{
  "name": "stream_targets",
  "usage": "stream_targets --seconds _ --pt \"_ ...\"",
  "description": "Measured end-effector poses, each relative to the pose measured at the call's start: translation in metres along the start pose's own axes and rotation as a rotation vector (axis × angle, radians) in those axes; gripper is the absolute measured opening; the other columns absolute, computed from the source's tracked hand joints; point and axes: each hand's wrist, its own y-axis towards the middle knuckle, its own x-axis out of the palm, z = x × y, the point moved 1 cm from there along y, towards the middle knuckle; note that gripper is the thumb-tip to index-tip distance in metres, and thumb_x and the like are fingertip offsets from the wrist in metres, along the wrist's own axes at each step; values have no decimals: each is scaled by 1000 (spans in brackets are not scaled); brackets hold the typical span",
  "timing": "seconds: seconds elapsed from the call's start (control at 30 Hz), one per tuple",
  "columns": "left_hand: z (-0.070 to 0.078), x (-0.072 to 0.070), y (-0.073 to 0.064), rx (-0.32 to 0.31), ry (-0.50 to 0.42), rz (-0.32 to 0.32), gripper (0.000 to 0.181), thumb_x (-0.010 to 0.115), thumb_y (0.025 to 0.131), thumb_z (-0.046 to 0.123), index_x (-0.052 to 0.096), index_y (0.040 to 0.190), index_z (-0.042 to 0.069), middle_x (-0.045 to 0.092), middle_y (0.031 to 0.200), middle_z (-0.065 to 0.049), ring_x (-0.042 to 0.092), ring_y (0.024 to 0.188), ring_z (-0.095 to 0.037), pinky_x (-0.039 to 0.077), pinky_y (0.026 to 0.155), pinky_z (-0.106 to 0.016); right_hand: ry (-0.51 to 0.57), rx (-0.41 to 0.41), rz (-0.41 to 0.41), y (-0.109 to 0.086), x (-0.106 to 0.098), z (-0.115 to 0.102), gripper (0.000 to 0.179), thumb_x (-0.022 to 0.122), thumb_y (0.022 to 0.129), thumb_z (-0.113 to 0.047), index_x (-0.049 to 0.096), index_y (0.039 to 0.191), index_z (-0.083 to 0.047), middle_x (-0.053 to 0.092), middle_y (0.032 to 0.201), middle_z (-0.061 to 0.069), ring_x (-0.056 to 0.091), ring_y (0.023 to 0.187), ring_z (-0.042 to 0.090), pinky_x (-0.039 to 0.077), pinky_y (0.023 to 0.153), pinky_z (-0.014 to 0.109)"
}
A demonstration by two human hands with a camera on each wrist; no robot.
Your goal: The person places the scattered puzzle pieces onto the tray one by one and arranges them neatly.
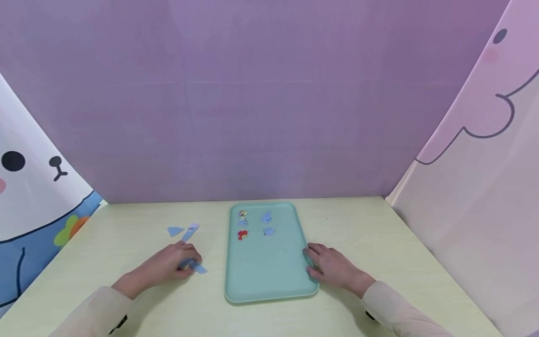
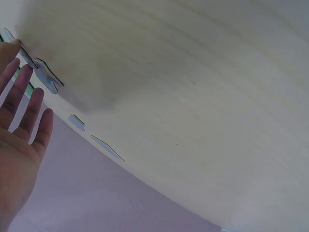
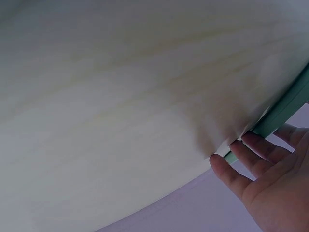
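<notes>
Left of the tray, my left hand (image 1: 174, 262) pinches a flat light-blue puzzle piece (image 2: 28, 57) between thumb and fingertip, low over the table. Another blue puzzle piece (image 1: 200, 268) shows right beside the fingertips. Beyond that hand lie two more pieces, a triangular blue one (image 1: 175, 231) and a longer one (image 1: 191, 230). My right hand (image 1: 334, 267) rests against the right rim of the green tray (image 1: 269, 276), its fingers loosely spread. Inside the tray's far half are a red piece (image 1: 242, 235), a yellow-and-blue piece (image 1: 243, 218) and two blue pieces (image 1: 267, 217).
The pale wooden table (image 1: 126, 234) ends at a purple wall panel (image 1: 269, 117) at the back. Printed cartoon panels stand on the left (image 1: 38, 187) and right (image 1: 484, 187).
</notes>
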Motion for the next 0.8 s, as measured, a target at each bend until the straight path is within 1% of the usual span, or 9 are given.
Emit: stream_targets --seconds 0.17,0.3,0.43,0.67,0.8 --pt "-1 1 -1 -33 4 -13 21 75 70 11 67 88 17 63 86 11 53 78 -6 46 68 -25 -8 1 2 0 0 0 47 54 89 -33 51 125 -4 51 127 17 50 117 32 47 86 47" --pt "-2 1 -1 -42 4 -21 20 75 70 12 67 88 17 63 86 11 53 79 -6 46 69 -26 -11 4 -3 0 1 0 47 53 89 -33 50 126 -4 51 128 17 49 118 31 46 86 47" --pt "-3 1 -1 -35 6 -21 20 75 70 13 68 88 17 63 87 10 53 80 -6 47 70 -26 -12 4 -4 -1 2 1 48 52 89 -33 50 126 -4 50 129 17 49 118 32 46 87 47" --pt "-4 2 -2 -2 20 -8 19 75 70 12 68 87 17 62 85 12 52 79 -5 46 68 -26 -7 11 -11 -1 0 0 48 52 89 -33 50 127 -4 50 129 17 48 119 32 46 87 47" --pt "-4 3 -2 2 23 -9 18 75 70 12 69 86 18 62 85 12 52 79 -4 47 69 -26 -4 6 -9 0 -1 -1 47 53 89 -32 50 127 -3 50 129 17 48 118 32 46 87 47"
